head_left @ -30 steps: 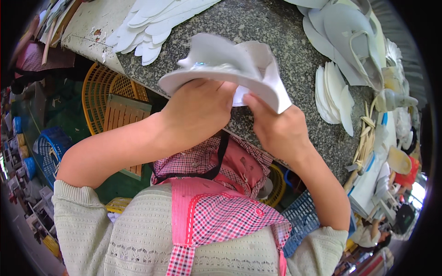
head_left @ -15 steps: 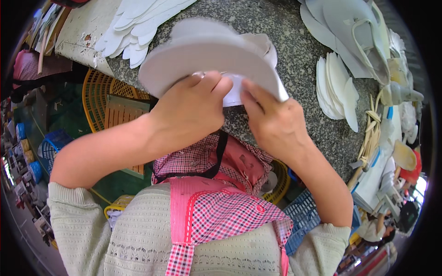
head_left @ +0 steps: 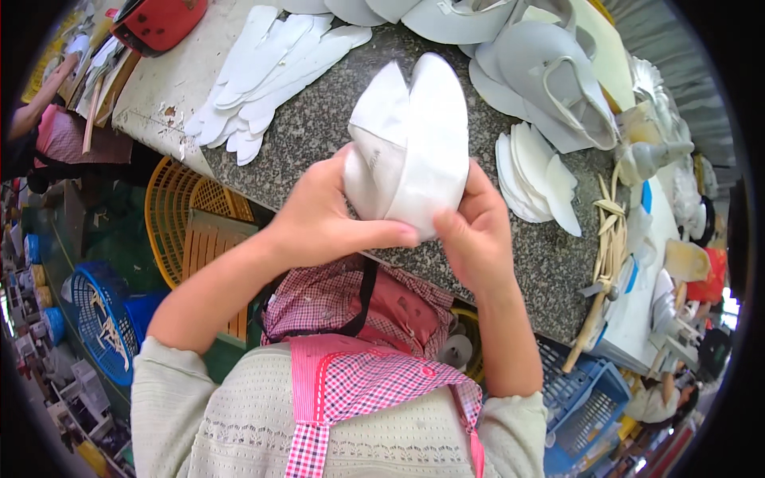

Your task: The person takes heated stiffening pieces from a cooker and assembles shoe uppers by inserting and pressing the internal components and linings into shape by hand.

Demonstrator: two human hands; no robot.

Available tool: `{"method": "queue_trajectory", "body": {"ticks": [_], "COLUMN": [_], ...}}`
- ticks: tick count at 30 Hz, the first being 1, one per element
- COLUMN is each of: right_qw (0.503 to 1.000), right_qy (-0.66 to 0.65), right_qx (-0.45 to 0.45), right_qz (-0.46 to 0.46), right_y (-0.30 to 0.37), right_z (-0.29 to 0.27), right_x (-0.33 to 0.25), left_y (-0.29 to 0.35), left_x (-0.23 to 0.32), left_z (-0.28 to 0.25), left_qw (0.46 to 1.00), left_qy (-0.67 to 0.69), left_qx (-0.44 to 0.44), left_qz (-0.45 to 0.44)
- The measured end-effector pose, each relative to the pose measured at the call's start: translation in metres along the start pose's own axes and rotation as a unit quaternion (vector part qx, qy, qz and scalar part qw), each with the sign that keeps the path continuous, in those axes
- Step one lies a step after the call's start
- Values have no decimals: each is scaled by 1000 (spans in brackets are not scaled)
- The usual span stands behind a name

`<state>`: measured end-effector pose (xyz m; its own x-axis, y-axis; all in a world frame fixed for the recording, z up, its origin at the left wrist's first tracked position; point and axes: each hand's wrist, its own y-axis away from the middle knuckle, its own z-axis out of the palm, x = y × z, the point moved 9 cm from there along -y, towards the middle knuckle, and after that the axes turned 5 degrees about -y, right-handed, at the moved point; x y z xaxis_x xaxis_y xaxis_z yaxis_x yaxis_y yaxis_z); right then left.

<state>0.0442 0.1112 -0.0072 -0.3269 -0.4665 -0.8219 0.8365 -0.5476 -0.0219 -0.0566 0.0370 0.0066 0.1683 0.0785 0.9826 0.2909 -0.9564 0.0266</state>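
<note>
Between my hands is a white shoe upper, raised over the stone table, its pale inner side and a folded flap facing up. My left hand grips its left side, with the thumb stretched along the near edge. At its right edge, my right hand pinches it between thumb and fingers. The fingers behind the piece are partly hidden. To the right lies a small fanned stack of white insole-shaped pieces. Beyond it, several light grey shoe uppers are heaped together.
A fan of long white pieces lies at the far left of the speckled stone table. A red container stands behind it. Pale strips lie on the right edge. Baskets stand below, one orange, one blue.
The upper has been turned from its grey outer side to its white inner side. My hands have moved from its near edge to its two sides.
</note>
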Motion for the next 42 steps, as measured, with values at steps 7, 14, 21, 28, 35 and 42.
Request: {"method": "queue_trajectory", "body": {"ticks": [7,14,21,28,35,42], "right_qw": [997,993,819,661,475,427], "right_qy": [62,-109,532,617,807,808], "right_qx": [53,4,-4,346,345,394], "right_qz": [-13,-41,-215,-249,-65,94], "right_y": [10,13,42,109,81,48], "right_z": [-15,-14,-22,-169,-299,-316], "right_x": [-20,-38,-53,-161,-225,-209], "left_y": [-14,-23,-89,-72,-82,-77], "left_x": [-7,4,4,-40,-1,-2], "left_z": [18,44,33,31,38,34], "left_qw": [987,905,966,940,944,935], "left_qy": [140,414,3,-105,-171,-219], "left_qx": [-7,-86,-248,-304,-279,-278], "left_qz": [-82,-42,-76,-115,-39,-24]}}
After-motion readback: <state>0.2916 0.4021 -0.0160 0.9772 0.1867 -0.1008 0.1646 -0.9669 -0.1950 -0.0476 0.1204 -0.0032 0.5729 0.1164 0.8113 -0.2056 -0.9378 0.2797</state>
